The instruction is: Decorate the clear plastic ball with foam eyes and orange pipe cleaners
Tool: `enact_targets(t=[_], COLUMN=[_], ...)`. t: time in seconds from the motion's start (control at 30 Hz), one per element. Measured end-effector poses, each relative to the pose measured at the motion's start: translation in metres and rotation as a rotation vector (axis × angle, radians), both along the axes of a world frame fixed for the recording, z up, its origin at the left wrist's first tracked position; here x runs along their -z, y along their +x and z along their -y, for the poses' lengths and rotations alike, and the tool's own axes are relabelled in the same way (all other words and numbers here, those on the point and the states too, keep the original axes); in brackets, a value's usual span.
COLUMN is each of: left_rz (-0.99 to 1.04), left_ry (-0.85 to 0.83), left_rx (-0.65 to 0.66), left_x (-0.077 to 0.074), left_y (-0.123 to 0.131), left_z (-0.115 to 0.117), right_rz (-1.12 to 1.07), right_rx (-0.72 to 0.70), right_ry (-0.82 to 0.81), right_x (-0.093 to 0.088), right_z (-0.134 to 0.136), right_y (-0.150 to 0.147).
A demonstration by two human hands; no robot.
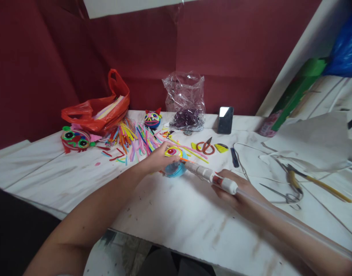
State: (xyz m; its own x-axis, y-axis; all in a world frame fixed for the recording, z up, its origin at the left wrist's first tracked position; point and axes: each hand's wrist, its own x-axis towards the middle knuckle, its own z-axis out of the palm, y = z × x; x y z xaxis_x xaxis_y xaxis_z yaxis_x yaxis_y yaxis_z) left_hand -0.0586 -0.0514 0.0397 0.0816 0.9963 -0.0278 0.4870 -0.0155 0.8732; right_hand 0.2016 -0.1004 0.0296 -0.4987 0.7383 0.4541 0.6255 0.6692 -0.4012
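Note:
My left hand (157,156) is closed on a blue ball-shaped craft piece (176,168) that bears a yellow and pink eye shape (172,152), and steadies it on the white table (176,218). My right hand (236,193) grips a white glue gun (213,177) with a long clear glue stick trailing back along my forearm. The gun's tip touches the craft piece at its right side.
Behind lie several colourful foam strips (135,140), a red plastic bag (102,109), two finished decorated balls (75,138) (153,119), a clear bag (187,101), a phone (225,120), orange scissors (206,146), a blue cutter (234,157), pliers (296,182) and paper sheets (313,140) at right.

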Motion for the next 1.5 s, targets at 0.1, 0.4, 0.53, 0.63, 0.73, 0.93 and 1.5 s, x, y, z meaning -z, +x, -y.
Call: enact_targets(t=[0.1,0.4,0.53,0.63,0.73,0.93,1.5], left_rz=[-0.01,-0.004,0.0,-0.005,-0.013,0.023,-0.215], left_ry=[-0.005,0.01,-0.005,-0.019,-0.009,-0.007,0.111], left_rx=[0.0,0.007,0.01,0.014,0.006,-0.011,-0.028], left_x=[0.0,0.0,-0.001,-0.001,-0.001,0.001,-0.007], left_y=[0.0,0.0,0.0,0.0,0.0,0.0,-0.003], left_z=[0.0,0.0,0.0,0.0,0.0,-0.002,0.003], right_rz=[0.001,-0.004,-0.004,-0.011,-0.043,-0.171,0.57], right_rx=[0.01,0.024,0.011,-0.029,-0.043,0.209,0.715], right_ry=[0.006,0.033,0.04,0.015,0.012,0.128,-0.037], right_x=[0.001,0.003,0.002,-0.001,-0.004,-0.012,0.03], right_z=[0.0,-0.001,-0.002,-0.001,0.004,-0.009,-0.111], right_y=[-0.001,-0.003,0.0,0.0,0.001,0.022,0.101])
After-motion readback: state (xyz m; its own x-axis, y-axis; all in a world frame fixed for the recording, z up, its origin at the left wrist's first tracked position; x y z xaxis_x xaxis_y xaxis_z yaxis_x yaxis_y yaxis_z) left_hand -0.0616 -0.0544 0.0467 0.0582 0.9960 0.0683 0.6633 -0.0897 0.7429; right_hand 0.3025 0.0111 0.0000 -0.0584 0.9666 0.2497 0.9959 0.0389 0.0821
